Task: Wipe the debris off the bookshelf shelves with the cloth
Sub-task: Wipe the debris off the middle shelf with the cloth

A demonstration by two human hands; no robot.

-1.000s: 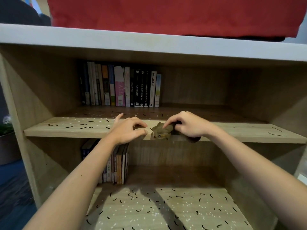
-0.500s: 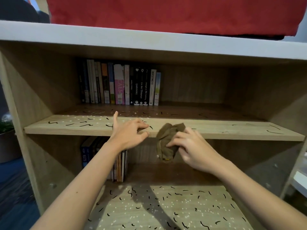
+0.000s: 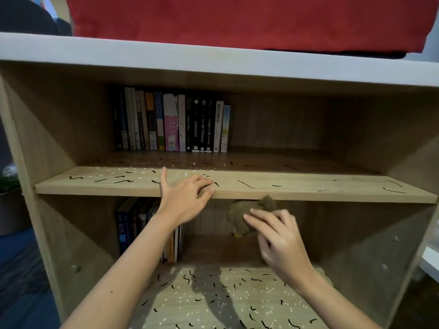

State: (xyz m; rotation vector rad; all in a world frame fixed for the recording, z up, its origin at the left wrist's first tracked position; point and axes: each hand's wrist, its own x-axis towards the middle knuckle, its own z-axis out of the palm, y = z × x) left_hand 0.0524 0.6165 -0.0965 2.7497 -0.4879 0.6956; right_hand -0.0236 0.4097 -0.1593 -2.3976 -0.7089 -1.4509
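A wooden bookshelf fills the view. Its middle shelf [image 3: 308,188] carries black squiggly debris and white crumbs, thickest on the left half. The lower shelf [image 3: 213,302] is littered with the same debris. My right hand [image 3: 278,238] holds a crumpled olive-brown cloth [image 3: 240,214] just below the front edge of the middle shelf. My left hand [image 3: 183,198] rests at that front edge with its fingers curled over the board and one finger pointing up; it holds nothing.
A row of upright books [image 3: 171,122] stands at the back left of the middle shelf. More books [image 3: 133,224] stand at the left under it. A red fabric item [image 3: 237,20] lies on top of the unit. A potted plant [image 3: 9,191] sits at far left.
My right hand has dropped from the middle shelf's front edge to below it, carrying the cloth down and right. My left hand has stayed at the shelf edge.
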